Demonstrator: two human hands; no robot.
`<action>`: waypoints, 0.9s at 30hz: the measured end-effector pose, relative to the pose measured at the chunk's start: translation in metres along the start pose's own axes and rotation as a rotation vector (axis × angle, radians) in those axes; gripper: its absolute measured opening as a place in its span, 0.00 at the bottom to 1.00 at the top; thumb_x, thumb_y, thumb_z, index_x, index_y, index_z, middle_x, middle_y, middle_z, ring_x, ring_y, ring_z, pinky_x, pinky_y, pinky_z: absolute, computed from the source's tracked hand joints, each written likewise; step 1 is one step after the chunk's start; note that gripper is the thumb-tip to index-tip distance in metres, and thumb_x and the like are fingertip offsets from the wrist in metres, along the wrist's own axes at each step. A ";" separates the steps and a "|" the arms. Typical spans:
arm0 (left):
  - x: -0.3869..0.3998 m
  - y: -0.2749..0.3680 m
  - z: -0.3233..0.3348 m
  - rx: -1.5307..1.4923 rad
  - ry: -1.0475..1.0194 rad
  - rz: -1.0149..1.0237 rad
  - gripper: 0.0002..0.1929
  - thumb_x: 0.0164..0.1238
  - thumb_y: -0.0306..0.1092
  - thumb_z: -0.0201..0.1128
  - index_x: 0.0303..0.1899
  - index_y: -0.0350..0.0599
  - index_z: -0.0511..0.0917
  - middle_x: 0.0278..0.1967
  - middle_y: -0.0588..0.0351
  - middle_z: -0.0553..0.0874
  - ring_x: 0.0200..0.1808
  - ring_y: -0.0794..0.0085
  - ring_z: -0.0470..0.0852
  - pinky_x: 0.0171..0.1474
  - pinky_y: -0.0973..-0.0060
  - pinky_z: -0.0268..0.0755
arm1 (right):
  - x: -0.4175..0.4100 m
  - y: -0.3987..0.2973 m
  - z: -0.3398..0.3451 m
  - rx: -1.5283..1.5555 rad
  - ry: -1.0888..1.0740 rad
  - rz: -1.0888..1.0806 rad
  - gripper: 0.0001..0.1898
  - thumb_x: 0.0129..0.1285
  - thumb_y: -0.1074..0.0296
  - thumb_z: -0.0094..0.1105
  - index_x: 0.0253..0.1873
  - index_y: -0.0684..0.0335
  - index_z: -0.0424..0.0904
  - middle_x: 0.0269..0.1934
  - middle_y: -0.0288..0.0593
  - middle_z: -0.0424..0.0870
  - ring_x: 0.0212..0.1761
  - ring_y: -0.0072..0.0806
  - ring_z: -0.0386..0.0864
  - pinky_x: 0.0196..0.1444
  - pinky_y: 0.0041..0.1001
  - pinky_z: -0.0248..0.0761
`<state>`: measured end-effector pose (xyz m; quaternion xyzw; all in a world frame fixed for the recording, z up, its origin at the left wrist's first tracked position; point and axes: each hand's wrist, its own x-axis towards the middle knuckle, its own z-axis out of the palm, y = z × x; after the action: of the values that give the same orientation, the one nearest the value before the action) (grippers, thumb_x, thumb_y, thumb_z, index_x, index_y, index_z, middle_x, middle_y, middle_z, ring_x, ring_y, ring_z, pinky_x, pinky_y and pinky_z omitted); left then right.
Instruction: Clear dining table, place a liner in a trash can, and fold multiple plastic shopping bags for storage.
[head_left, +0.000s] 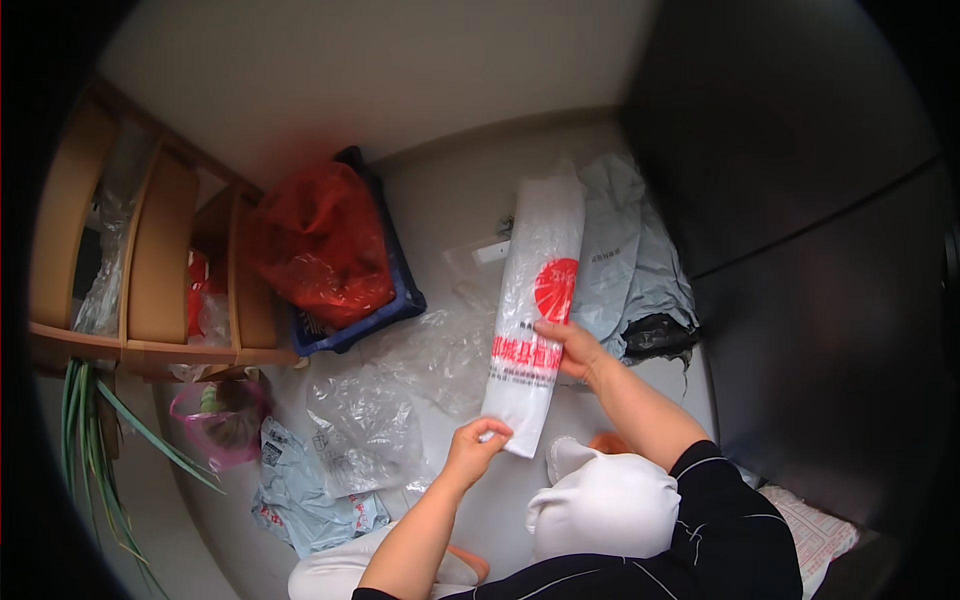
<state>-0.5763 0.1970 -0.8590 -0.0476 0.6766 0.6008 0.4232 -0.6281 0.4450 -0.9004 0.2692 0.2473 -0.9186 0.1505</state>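
Note:
A long, narrow white plastic bag (525, 382) with red printing, folded lengthwise, lies between my two hands and slants up over the floor. My left hand (480, 442) pinches its lower left corner between thumb and fingers. Higher up, my right hand (574, 349) grips the right edge, thumb on top of the plastic. Clear crumpled plastic bags (367, 427) lie to the left of it, and grey plastic mailer bags (607, 240) lie to the right, partly behind the white bag.
A blue plastic crate (409, 300) holds a red bag (330, 247). Beside it stands a wooden shelf (180, 352), with green onions (90, 427) hanging down. A pink bag (225, 442) and a light-blue mailer (300, 480) rest on the floor. Dark panels (810, 300) rise at the right.

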 end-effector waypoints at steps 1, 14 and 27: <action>-0.005 -0.004 -0.005 -0.011 -0.018 -0.002 0.03 0.60 0.23 0.62 0.34 0.42 0.81 0.37 0.61 0.82 0.39 0.78 0.80 0.43 0.78 0.76 | 0.004 -0.012 -0.003 -0.032 -0.051 -0.013 0.14 0.60 0.72 0.61 0.51 0.64 0.75 0.44 0.42 0.83 0.43 0.31 0.82 0.50 0.30 0.76; -0.054 0.086 -0.048 -0.499 -0.303 -0.041 0.17 0.60 0.21 0.59 0.52 0.40 0.73 0.47 0.52 0.81 0.48 0.71 0.81 0.50 0.71 0.76 | 0.014 -0.005 -0.011 -0.849 0.019 -0.442 0.09 0.63 0.69 0.58 0.46 0.64 0.79 0.35 0.34 0.82 0.37 0.20 0.77 0.43 0.23 0.71; 0.032 0.148 -0.072 -0.087 0.199 0.312 0.21 0.60 0.36 0.67 0.53 0.43 0.75 0.48 0.58 0.78 0.50 0.77 0.74 0.54 0.75 0.65 | -0.041 0.061 0.041 -0.780 -0.436 0.061 0.13 0.65 0.71 0.50 0.53 0.61 0.76 0.40 0.39 0.82 0.38 0.26 0.83 0.35 0.23 0.74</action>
<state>-0.7187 0.1898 -0.7704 -0.0196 0.6877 0.6801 0.2532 -0.5875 0.3781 -0.8700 -0.0004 0.5298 -0.7870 0.3162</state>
